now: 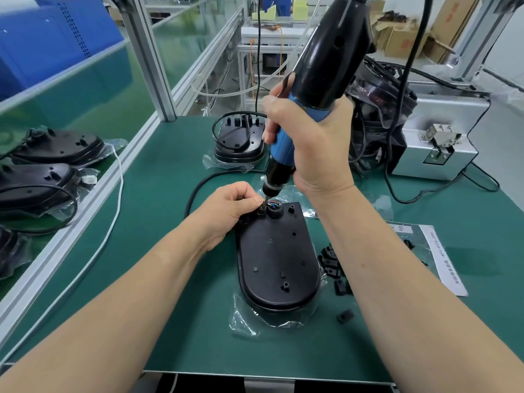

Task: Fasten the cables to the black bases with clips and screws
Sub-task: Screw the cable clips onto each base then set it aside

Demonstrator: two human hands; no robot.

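A black oval base [276, 256] lies on clear plastic wrap in the middle of the green mat. Its black cable [198, 186] curves off to the far left, with coloured wires showing at the base's far end. My left hand [229, 207] pinches a small clip [261, 209] at that end. My right hand [309, 140] grips the blue and black electric screwdriver [286, 137], held nearly upright with its bit down on the clip. The screw itself is hidden under the bit.
Another base [239, 140] with a looped cable sits farther back. Several loose black clips [333, 268] lie right of the base beside a printed sheet [442, 259]. A metal screw feeder [436, 143] stands at the right. More bases [54, 163] lie on the left shelf.
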